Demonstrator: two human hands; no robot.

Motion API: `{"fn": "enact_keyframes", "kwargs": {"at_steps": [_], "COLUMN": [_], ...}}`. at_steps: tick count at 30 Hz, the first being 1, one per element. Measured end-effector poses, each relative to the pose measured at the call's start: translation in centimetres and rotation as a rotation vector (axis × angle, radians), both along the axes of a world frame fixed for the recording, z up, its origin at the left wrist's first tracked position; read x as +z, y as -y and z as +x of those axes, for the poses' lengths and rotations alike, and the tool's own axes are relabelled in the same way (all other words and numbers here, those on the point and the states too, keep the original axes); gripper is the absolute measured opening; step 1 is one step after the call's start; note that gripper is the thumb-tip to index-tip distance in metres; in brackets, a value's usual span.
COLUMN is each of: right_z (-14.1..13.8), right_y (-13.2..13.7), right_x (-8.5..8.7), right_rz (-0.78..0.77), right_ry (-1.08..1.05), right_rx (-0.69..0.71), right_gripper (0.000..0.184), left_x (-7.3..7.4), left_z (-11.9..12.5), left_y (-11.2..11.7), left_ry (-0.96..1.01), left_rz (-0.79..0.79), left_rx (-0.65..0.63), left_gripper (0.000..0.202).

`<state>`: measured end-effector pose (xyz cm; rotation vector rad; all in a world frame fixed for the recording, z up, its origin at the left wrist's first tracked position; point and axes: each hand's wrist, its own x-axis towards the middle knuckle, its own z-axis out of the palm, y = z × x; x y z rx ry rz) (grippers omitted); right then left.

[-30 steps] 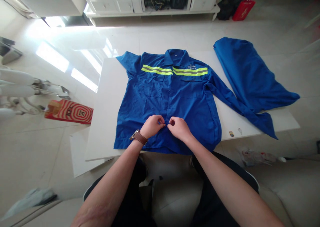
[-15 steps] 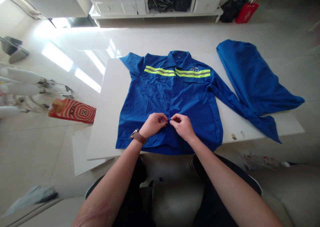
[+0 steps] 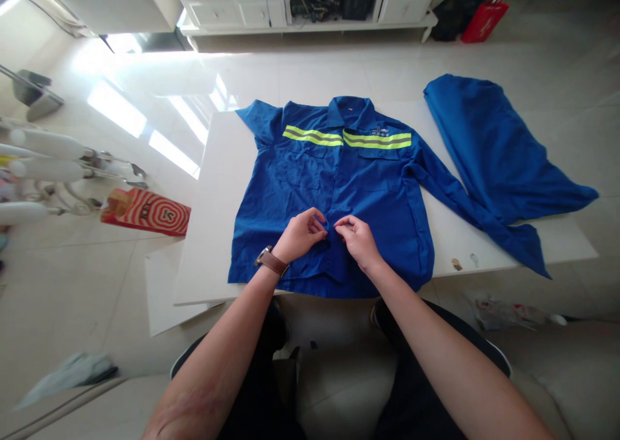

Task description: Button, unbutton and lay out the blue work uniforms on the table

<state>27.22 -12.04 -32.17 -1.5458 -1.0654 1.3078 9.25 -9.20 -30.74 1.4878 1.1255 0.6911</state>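
A blue work shirt with yellow reflective bands across the chest lies face up on a white table, collar away from me. My left hand, with a brown watch at the wrist, pinches the fabric at the shirt's front closure, low on the chest. My right hand pinches the other edge of the closure, right beside the left. Both hands' fingertips meet at the placket. The shirt's right-side sleeve stretches out toward the table's right end.
A second blue garment lies on the table's right end, partly over the edge. A red patterned bag sits on the floor at left. A white cabinet stands at the far wall, with a red bag beside it.
Both hands have moved a little up the shirt's front closure, away from the hem, still pinching the fabric together.
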Motion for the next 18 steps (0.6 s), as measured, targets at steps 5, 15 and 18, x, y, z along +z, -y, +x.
{"fn": "enact_keyframes", "kwargs": {"at_steps": [5, 15, 18], "right_z": [-0.1, -0.7, -1.0], "right_y": [0.1, 0.7, 1.0], "right_x": [-0.6, 0.7, 1.2], "right_rz": [0.027, 0.187, 0.205], "right_ry": [-0.003, 0.205, 0.234], "right_rx": [0.031, 0.047, 0.081], "right_gripper": [0.019, 0.014, 0.016], "left_x": [-0.2, 0.4, 0.5], "left_z": [0.0, 0.3, 0.4], "left_y": [-0.1, 0.1, 0.1], "left_ry": [-0.015, 0.046, 0.068], "left_rz": [0.039, -0.106, -0.178], "left_rx": [0.005, 0.042, 0.083], "left_gripper": [0.024, 0.023, 0.028]}}
